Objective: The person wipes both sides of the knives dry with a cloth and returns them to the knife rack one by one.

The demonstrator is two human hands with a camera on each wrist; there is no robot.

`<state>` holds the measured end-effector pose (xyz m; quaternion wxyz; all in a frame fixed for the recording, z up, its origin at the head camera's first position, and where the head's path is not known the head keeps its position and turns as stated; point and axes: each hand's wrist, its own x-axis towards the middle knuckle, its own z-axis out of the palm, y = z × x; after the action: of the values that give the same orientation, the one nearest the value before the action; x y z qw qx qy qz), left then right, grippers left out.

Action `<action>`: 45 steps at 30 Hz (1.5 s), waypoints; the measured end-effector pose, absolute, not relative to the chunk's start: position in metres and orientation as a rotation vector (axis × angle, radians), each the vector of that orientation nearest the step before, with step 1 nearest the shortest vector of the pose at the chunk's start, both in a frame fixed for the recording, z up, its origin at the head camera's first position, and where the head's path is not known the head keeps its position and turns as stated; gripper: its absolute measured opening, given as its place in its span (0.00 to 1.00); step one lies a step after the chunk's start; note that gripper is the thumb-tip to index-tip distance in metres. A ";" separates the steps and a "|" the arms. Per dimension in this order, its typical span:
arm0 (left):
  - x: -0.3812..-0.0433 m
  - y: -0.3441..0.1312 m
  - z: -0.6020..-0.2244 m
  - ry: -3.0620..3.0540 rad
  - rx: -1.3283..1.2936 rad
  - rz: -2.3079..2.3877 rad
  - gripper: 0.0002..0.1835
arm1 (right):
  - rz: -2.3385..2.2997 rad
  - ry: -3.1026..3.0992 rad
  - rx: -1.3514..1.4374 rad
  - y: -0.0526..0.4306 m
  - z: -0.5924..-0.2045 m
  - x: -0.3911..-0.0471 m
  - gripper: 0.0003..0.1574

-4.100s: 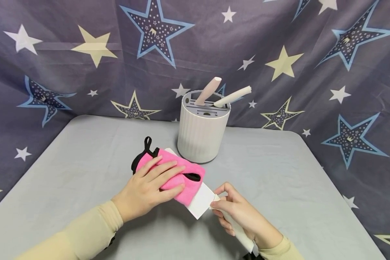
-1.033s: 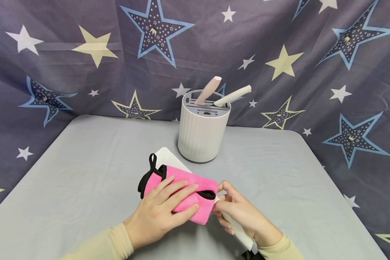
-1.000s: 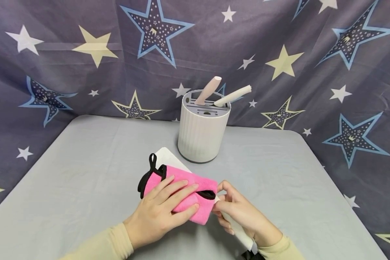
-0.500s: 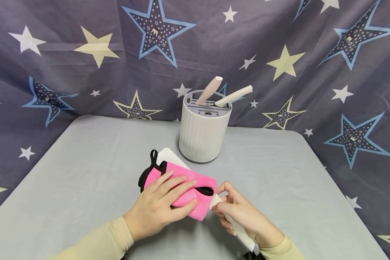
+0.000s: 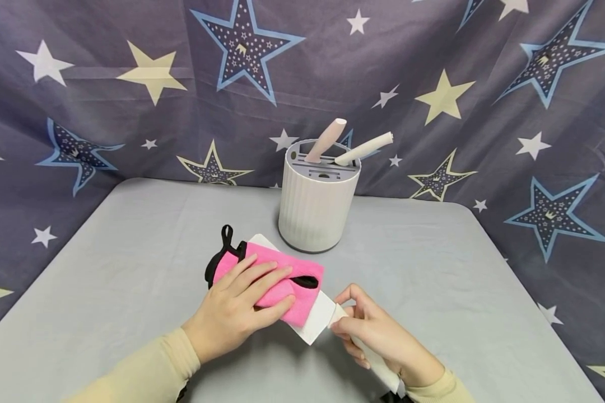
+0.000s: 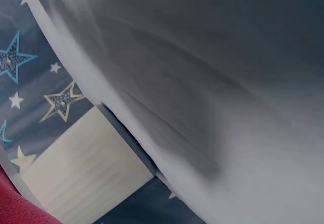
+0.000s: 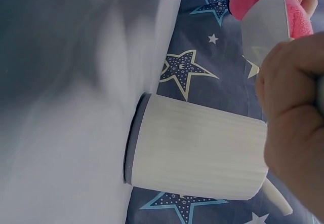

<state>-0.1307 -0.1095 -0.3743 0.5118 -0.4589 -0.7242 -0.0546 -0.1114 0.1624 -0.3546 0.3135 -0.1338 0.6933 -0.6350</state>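
My right hand (image 5: 378,333) grips the cream handle (image 5: 375,364) of a kitchen knife, a cleaver with a broad white blade (image 5: 319,318). The blade points up and left, held over the table with its shadow below. My left hand (image 5: 237,308) holds a folded pink cloth (image 5: 302,299) with black edging against the blade's upper face, the thumb apart from the fingers. Most of the blade is hidden under the cloth; a corner near the handle and a strip at the far end show. In the right wrist view the blade's bare underside (image 7: 263,29) shows in front of the cloth.
Behind the hands stands a white ribbed knife block (image 5: 315,212) with slots in its top. A pink handle (image 5: 326,140) and a white handle (image 5: 365,148) stick out of it. Grey cloth covers the table (image 5: 423,268); a star-patterned curtain (image 5: 333,56) hangs behind.
Over the last second my left hand has slid the cloth up and left along the blade, away from the handle, uncovering the near corner. The right hand keeps its grip on the knife.
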 end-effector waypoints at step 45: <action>-0.151 -0.125 -0.380 -1.878 -0.980 -0.256 0.19 | -1.663 1.825 -0.298 0.166 -0.352 -0.126 0.22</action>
<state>-0.1513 -0.1250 -0.3804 0.4830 -0.4021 -0.7707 -0.1051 -0.1258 0.1662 -0.3518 0.3216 -0.1134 0.6949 -0.6331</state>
